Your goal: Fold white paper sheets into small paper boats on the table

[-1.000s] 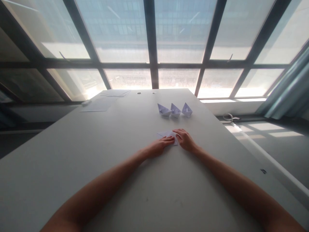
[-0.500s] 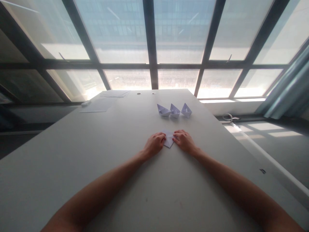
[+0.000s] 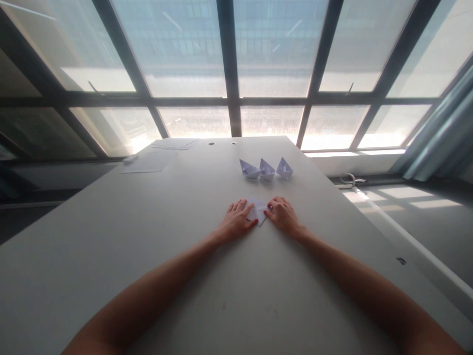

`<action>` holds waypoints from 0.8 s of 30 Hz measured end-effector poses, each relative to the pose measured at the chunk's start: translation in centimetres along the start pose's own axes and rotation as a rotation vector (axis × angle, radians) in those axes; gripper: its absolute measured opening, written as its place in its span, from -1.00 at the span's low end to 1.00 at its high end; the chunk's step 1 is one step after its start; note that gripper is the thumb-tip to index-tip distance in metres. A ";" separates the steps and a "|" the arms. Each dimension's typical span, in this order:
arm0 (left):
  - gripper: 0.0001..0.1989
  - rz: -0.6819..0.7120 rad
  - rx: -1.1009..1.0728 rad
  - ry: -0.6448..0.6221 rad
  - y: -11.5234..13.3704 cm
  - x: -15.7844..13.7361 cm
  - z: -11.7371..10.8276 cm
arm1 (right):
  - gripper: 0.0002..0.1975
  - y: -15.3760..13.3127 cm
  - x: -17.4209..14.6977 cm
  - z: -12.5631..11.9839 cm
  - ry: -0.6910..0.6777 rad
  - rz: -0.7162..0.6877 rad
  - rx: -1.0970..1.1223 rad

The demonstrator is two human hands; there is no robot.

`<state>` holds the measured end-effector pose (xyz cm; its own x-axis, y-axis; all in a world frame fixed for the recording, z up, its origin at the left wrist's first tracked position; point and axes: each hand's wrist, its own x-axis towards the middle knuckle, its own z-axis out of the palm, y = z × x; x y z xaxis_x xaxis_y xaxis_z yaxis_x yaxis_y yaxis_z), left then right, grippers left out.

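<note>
A small folded sheet of paper (image 3: 260, 211), pale with a pointed lower corner, lies on the white table (image 3: 177, 301) between my hands. My left hand (image 3: 237, 219) rests on its left side, fingers spread and thumb across the lower left edge. On the right side, my right hand (image 3: 283, 215) has its fingers curled and pinches the paper's edge. Parts of the sheet are hidden under the fingers. Just beyond stand three folded paper boats, the left boat (image 3: 250, 169), the middle boat (image 3: 266, 170) and the right boat (image 3: 284, 169).
Flat sheets of paper (image 3: 146, 161) lie at the far left of the table, with a small whitish object (image 3: 130, 159) beside them. A small dark mark (image 3: 401, 261) is near the right edge. A white cable (image 3: 349, 180) lies beyond that edge, below large windows.
My left hand has opened from a pinch, its fingers now spread and its thumb laid over the paper. My right hand stays nearly in place.
</note>
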<state>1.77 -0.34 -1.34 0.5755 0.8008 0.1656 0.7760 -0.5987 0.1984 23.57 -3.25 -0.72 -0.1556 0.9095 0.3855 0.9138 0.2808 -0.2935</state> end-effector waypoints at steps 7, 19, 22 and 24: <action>-0.39 0.088 -0.026 0.025 0.0 0.0 -0.6 | -0.67 -0.8 -0.4 0.0 -0.011 0.015 -0.050; -0.37 0.115 -0.047 0.040 -0.1 0.2 -0.6 | -0.42 -2.4 -0.7 -1.2 -0.206 0.338 -0.104; -0.38 0.121 -0.074 0.049 -0.1 0.2 -0.7 | -0.41 -2.1 -0.6 -1.1 -0.213 0.384 -0.066; -0.39 0.118 -0.097 0.053 -0.1 0.2 -0.7 | -0.43 -1.8 -0.5 -0.7 -0.183 0.402 -0.023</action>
<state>1.65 -0.18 -0.62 0.6447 0.7248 0.2429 0.6742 -0.6889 0.2663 22.29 -4.40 0.25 0.1520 0.9849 0.0825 0.9229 -0.1115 -0.3685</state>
